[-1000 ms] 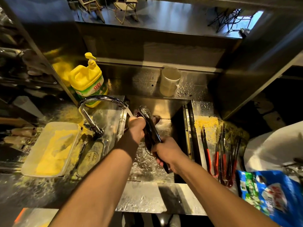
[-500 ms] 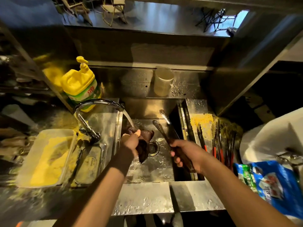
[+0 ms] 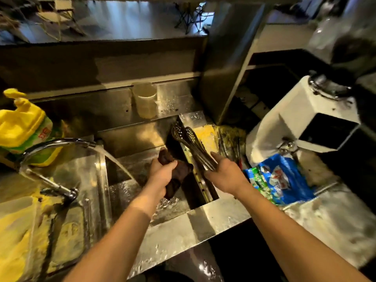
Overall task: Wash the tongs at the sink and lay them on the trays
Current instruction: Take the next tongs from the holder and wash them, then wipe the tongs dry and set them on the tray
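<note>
My right hand (image 3: pixel 222 175) grips the handle end of metal tongs (image 3: pixel 190 144), whose perforated tips point away over the sink's right rim, towards the tray (image 3: pixel 205 131) beside it. My left hand (image 3: pixel 162 174) is closed on a dark brown cloth (image 3: pixel 179 174) above the steel sink (image 3: pixel 126 143). Water streams from the curved tap (image 3: pixel 59 142) into the basin, left of both hands. Several red-handled tongs (image 3: pixel 234 147) lie on the tray, partly hidden behind my right hand.
A yellow detergent bottle (image 3: pixel 22 129) stands back left, a translucent cup (image 3: pixel 144 100) on the ledge behind the sink. A blue and green bag (image 3: pixel 282 180) and a white appliance (image 3: pixel 305 117) sit to the right. A shallow container (image 3: pixel 30 231) lies front left.
My right hand has carried the tongs from under the tap to the right, over the sink's right rim. My left hand came off the tongs and keeps the cloth. The view swung right.
</note>
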A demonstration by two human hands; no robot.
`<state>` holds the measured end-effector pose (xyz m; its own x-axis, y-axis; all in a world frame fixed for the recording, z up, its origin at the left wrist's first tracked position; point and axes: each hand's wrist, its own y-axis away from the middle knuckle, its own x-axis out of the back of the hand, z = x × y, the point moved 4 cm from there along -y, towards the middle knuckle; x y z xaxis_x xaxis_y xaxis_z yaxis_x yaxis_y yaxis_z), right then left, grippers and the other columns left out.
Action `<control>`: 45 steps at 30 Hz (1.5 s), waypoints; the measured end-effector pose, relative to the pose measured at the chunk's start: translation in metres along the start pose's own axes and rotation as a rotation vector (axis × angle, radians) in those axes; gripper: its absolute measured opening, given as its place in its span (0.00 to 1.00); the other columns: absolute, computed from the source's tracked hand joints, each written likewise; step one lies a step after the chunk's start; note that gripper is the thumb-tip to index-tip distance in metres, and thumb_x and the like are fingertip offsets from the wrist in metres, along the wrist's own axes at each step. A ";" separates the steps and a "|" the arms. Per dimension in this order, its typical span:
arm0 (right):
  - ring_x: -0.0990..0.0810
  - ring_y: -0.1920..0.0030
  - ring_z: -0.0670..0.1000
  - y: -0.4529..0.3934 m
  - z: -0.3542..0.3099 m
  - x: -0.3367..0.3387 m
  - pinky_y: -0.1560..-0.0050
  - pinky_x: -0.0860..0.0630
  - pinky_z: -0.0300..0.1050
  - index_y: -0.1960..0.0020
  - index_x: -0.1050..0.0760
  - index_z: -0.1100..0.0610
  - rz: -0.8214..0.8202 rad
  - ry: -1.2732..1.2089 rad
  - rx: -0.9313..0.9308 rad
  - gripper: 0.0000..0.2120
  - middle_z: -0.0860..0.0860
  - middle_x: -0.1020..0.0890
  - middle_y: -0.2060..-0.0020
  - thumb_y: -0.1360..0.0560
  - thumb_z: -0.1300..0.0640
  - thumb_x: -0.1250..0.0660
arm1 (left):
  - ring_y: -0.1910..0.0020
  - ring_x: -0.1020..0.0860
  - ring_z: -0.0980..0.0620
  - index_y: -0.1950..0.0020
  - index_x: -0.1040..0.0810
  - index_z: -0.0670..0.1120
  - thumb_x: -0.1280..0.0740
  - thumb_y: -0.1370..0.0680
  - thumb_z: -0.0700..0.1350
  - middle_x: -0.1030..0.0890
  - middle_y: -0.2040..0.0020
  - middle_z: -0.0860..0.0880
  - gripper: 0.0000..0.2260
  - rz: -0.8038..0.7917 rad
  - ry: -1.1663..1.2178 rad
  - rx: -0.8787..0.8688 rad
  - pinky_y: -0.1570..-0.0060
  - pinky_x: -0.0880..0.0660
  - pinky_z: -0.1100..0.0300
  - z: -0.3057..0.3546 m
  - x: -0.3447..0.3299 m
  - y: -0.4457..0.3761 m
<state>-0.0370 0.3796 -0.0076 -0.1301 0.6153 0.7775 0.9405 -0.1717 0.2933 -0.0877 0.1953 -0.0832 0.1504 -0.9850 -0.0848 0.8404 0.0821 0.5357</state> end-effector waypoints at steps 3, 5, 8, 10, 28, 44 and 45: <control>0.16 0.56 0.54 0.015 0.035 0.027 0.55 0.21 0.45 0.32 0.28 0.51 0.040 -0.131 -0.064 0.27 0.54 0.14 0.52 0.30 0.52 0.32 | 0.54 0.19 0.44 0.51 0.23 0.45 0.30 0.23 0.35 0.18 0.52 0.39 0.06 -0.103 -0.039 -0.051 0.51 0.22 0.51 0.001 -0.051 0.020; 0.18 0.63 0.49 0.032 0.064 0.052 0.63 0.23 0.41 0.40 0.23 0.48 0.095 -0.176 -0.085 0.21 0.49 0.15 0.63 0.32 0.51 0.31 | 0.54 0.20 0.44 0.54 0.24 0.44 0.30 0.23 0.34 0.19 0.53 0.39 0.06 -0.165 -0.068 -0.068 0.52 0.22 0.49 -0.001 -0.091 0.038; 0.22 0.69 0.40 0.059 0.104 0.084 0.69 0.31 0.29 0.46 0.20 0.46 0.185 -0.198 -0.083 0.19 0.43 0.19 0.67 0.37 0.47 0.35 | 0.61 0.20 0.44 0.53 0.23 0.42 0.29 0.23 0.36 0.19 0.57 0.38 0.04 -0.237 -0.106 -0.049 0.55 0.22 0.48 -0.013 -0.147 0.065; 0.25 0.71 0.39 0.087 0.149 0.112 0.68 0.32 0.32 0.42 0.21 0.44 0.237 -0.250 -0.136 0.23 0.42 0.21 0.65 0.38 0.48 0.35 | 0.63 0.21 0.45 0.58 0.24 0.44 0.29 0.23 0.37 0.20 0.61 0.39 0.07 -0.333 -0.145 -0.030 0.58 0.24 0.49 -0.027 -0.199 0.094; 0.29 0.78 0.48 0.359 0.415 0.283 0.78 0.34 0.40 0.58 0.26 0.56 0.646 -0.715 -0.423 0.04 0.52 0.23 0.68 0.26 0.56 0.32 | 0.48 0.15 0.40 0.40 0.22 0.45 0.28 0.23 0.41 0.14 0.47 0.40 0.12 -0.964 -0.432 0.080 0.45 0.19 0.40 -0.181 -0.504 0.363; 0.31 0.61 0.56 0.439 0.546 0.411 0.60 0.35 0.51 0.55 0.29 0.60 0.936 -0.765 -0.835 0.09 0.58 0.29 0.60 0.29 0.54 0.41 | 0.48 0.15 0.41 0.38 0.24 0.43 0.29 0.22 0.41 0.15 0.46 0.41 0.14 -1.132 -0.569 0.085 0.48 0.18 0.46 -0.230 -0.583 0.447; 0.29 0.60 0.56 0.438 0.552 0.415 0.60 0.34 0.51 0.55 0.29 0.60 0.919 -0.688 -0.848 0.09 0.58 0.28 0.61 0.28 0.54 0.41 | 0.48 0.15 0.41 0.38 0.24 0.43 0.29 0.22 0.41 0.15 0.45 0.41 0.14 -1.134 -0.571 0.083 0.48 0.18 0.46 -0.231 -0.585 0.446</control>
<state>0.4944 0.9848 0.1365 0.8191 0.2370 0.5223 0.1045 -0.9570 0.2705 0.3195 0.8434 0.0117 -0.8907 -0.4230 -0.1666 0.3118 -0.8351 0.4532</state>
